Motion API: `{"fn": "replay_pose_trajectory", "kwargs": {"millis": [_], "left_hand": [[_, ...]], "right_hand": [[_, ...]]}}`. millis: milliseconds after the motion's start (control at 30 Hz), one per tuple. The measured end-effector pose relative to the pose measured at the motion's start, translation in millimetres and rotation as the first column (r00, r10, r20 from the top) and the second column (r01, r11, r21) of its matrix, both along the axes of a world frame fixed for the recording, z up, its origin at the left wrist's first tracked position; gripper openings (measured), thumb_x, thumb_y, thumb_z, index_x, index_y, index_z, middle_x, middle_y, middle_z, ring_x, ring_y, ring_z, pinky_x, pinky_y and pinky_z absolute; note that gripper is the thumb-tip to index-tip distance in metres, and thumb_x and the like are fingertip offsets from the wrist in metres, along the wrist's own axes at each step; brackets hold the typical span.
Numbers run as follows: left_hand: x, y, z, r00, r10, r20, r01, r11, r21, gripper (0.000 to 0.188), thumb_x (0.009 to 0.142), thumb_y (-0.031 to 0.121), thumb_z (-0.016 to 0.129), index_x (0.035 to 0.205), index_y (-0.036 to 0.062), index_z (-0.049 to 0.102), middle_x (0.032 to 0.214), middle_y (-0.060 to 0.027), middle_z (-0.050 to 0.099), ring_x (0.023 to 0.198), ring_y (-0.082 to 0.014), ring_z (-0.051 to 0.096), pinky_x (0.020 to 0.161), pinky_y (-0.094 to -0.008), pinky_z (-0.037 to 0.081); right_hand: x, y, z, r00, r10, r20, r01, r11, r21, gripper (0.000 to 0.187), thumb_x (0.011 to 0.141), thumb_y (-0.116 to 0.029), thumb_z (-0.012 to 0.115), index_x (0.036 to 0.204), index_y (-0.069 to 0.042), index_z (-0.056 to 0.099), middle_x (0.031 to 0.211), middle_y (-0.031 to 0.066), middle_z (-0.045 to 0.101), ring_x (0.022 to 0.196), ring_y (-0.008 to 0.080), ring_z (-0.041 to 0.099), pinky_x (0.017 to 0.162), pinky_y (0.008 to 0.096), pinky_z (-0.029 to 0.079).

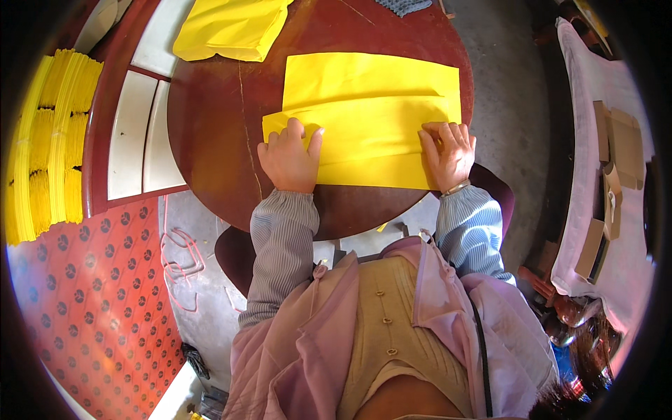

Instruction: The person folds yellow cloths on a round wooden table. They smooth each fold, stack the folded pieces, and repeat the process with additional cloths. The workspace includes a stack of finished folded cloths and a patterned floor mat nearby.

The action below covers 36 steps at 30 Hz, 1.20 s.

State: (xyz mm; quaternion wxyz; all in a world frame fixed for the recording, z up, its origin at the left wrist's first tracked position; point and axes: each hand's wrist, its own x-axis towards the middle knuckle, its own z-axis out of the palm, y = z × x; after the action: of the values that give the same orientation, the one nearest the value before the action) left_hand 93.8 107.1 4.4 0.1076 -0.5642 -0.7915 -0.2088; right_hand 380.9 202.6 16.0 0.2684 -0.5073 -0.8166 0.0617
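Observation:
A yellow sheet, folded so that a nearer layer overlaps a farther one, lies on the dark red round table. I cannot tell whether it is paper or cloth. My left hand is closed at its near left part, fingers curled and thumb pointing away from me. At the near right edge my right hand is also closed, thumb and bent fingers pinching the sheet. A crease runs across the sheet between both hands. Farther left on the table rests a yellow stack of similar material.
Tall yellow bundles stand at the left on a cabinet with white doors. A grey textured cloth sits at the table's far edge. To the right, open cardboard boxes lie on a pink-white cloth. Pink cord trails over the floor.

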Motion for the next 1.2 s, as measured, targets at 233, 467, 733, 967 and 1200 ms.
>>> {"fn": "replay_pose_trajectory", "kwargs": {"millis": [233, 467, 733, 967, 1200], "left_hand": [[14, 7, -4, 1.000, 0.001, 0.004, -0.001, 0.994, 0.109, 0.039, 0.086, 0.025, 0.083, 0.116, 0.0079, 0.066, 0.127, -0.0153, 0.067, 0.123, -0.0322, 0.058, 0.098, -0.0508, 0.045], [10, 14, -26, 0.929, -0.154, 0.337, 0.155, 0.988, 0.023, 0.045, 0.105, 0.014, 0.058, 0.149, 0.0058, 0.058, 0.159, -0.0174, 0.054, 0.154, -0.0401, 0.040, 0.127, -0.0542, 0.029], [19, 14, -27, 0.977, -0.149, 0.155, 0.149, 0.989, 0.009, 0.058, 0.107, 0.031, 0.060, 0.159, 0.0069, 0.048, 0.165, -0.0199, 0.046, 0.156, -0.0398, 0.037, 0.128, -0.0555, 0.027], [21, 15, -32, 0.985, -0.140, 0.104, 0.141, 0.990, 0.001, 0.061, 0.107, 0.036, 0.060, 0.160, 0.0080, 0.048, 0.167, -0.0184, 0.043, 0.160, -0.0365, 0.032, 0.130, -0.0541, 0.022], [21, 16, -35, 0.992, -0.103, 0.073, 0.107, 0.993, -0.055, 0.056, 0.111, 0.035, 0.051, 0.161, 0.0101, 0.047, 0.168, -0.0158, 0.043, 0.160, -0.0349, 0.030, 0.131, -0.0521, 0.019]], "right_hand": [[0, 0, -4, 1.000, -0.011, -0.004, 0.011, 1.000, 0.006, 0.016, 0.096, -0.024, 0.077, 0.102, -0.010, 0.078, 0.098, 0.0087, 0.075, 0.094, 0.0279, 0.066, 0.088, 0.0472, 0.050], [-1, 0, -4, 1.000, -0.012, -0.028, 0.013, 1.000, 0.026, 0.013, 0.095, -0.022, 0.077, 0.101, -0.011, 0.078, 0.099, 0.0089, 0.074, 0.097, 0.0287, 0.065, 0.088, 0.0485, 0.050], [3, 1, -6, 1.000, -0.019, -0.014, 0.020, 0.996, 0.083, 0.013, 0.095, -0.019, 0.075, 0.106, -0.012, 0.077, 0.102, 0.0075, 0.073, 0.102, 0.0301, 0.064, 0.090, 0.0493, 0.048], [-85, -29, -7, 0.947, 0.320, 0.029, -0.321, 0.936, 0.147, 0.062, 0.092, -0.024, 0.073, 0.150, -0.011, 0.058, 0.155, 0.0096, 0.057, 0.147, 0.0275, 0.051, 0.124, 0.0581, 0.032], [-104, -8, -37, 0.890, 0.287, 0.354, -0.267, 0.958, -0.104, 0.070, 0.112, -0.057, 0.036, 0.170, -0.018, 0.029, 0.177, 0.0024, 0.028, 0.164, 0.0192, 0.022, 0.133, 0.0556, 0.010]]}}
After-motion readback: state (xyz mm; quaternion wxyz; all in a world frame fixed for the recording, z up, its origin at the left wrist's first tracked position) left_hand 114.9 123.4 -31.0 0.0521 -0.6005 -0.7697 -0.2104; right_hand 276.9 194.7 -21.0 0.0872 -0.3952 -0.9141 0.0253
